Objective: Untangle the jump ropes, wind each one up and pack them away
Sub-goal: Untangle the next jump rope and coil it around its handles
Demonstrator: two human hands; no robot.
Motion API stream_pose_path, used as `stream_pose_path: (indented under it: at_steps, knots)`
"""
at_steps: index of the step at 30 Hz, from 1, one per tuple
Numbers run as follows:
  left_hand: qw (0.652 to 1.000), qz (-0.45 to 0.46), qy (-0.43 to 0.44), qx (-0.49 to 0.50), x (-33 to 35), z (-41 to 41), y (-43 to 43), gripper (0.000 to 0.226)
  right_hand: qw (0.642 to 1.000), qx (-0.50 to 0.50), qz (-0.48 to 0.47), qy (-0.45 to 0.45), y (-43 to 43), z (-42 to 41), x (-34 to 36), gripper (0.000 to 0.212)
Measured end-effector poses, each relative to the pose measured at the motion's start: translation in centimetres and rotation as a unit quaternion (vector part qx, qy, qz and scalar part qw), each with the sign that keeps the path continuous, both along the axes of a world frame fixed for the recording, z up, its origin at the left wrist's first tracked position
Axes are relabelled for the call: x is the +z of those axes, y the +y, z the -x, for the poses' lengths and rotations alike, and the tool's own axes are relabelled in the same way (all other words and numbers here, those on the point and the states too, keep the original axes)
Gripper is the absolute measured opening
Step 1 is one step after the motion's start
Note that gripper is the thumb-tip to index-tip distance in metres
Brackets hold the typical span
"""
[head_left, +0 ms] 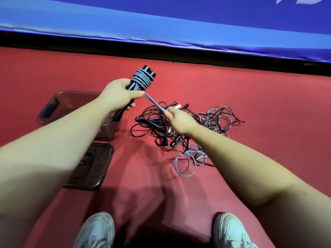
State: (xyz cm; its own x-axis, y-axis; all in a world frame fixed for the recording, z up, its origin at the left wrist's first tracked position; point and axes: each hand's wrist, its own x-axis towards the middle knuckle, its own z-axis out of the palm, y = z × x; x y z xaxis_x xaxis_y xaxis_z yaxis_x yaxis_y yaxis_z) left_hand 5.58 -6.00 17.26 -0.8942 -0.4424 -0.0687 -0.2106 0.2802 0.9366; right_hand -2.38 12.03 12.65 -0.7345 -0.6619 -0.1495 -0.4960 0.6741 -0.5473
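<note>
Grey rope [155,103] taut between hands | left hand [117,94] grips wound black handles [141,80] | right hand [176,119] pinches rope | tangled pile [188,129] on red floor [268,104]

Head view, looking steeply down, close above floor [250,97]

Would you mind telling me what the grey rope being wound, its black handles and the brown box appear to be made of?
The grey rope: probably braided or fabric-sheathed cord, matte, faintly flecked. The black handles: likely hard plastic, smooth, slight sheen on the end caps. The brown box: tinted translucent plastic, glossy; the red floor shows through.
</note>
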Motion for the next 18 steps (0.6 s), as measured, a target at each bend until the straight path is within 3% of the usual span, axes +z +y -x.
stream_pose_path:
  at_steps: [2,4,7,13,16,18]
  knots:
    - [1.000,-0.015,0.005,-0.007,0.2,0.3,0.3,0.005,0.988,0.011,0.068,-0.135,-0.2,-0.5,-0.6,0.029]
    - [0.999,-0.043,0.002,-0.018,0.2,0.2,0.5,0.011,0.954,0.021,0.113,-0.277,-0.2,-0.9,-1.0,0.032]
    - [0.999,-0.049,-0.010,-0.010,0.2,0.1,0.7,0.007,0.913,-0.042,0.160,-0.373,-0.9,-1.1,-1.6,0.033]
    - [0.999,-0.014,-0.031,0.012,0.6,0.9,1.7,0.014,0.916,-0.113,0.257,-0.286,-4.1,-2.7,-2.2,0.025]
    - [0.999,-0.004,-0.035,0.008,0.8,1.1,2.4,0.017,0.932,-0.138,0.297,-0.154,-4.7,-4.0,-2.7,0.025]
    - [0.999,-0.011,-0.030,0.011,0.9,1.1,2.3,0.011,0.919,-0.177,0.345,-0.069,-4.7,-4.1,-2.6,0.020]
